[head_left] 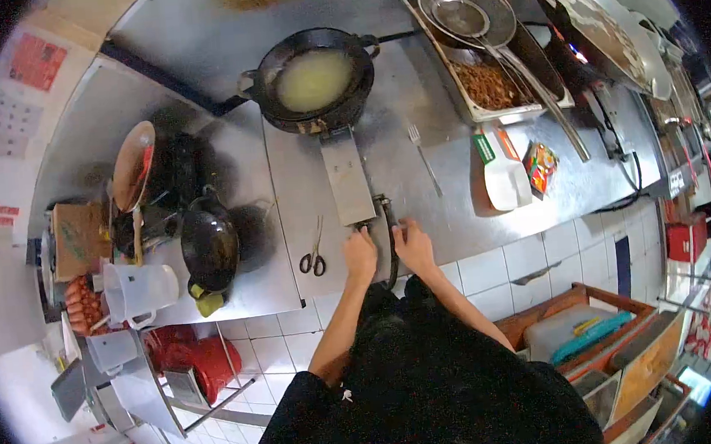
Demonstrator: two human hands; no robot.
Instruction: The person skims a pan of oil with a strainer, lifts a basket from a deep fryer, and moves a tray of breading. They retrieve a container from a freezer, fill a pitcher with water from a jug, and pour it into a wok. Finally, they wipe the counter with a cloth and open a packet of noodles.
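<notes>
a: left side, what is lying there?
b: scissors (314, 252) are lying on the bench (454, 206), just beside the left hand (360, 253).
a: and the hands?
b: left fingers are gripping the metal plate (348, 177) at its near end; right hand (413, 247) is touching the black handle (393, 261), grip unclear.

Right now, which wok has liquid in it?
The black two-handled wok at the counter's centre, filled with pale yellowish liquid. The dark wok at left shows none; the silver wok at right holds only brownish residue.
</notes>
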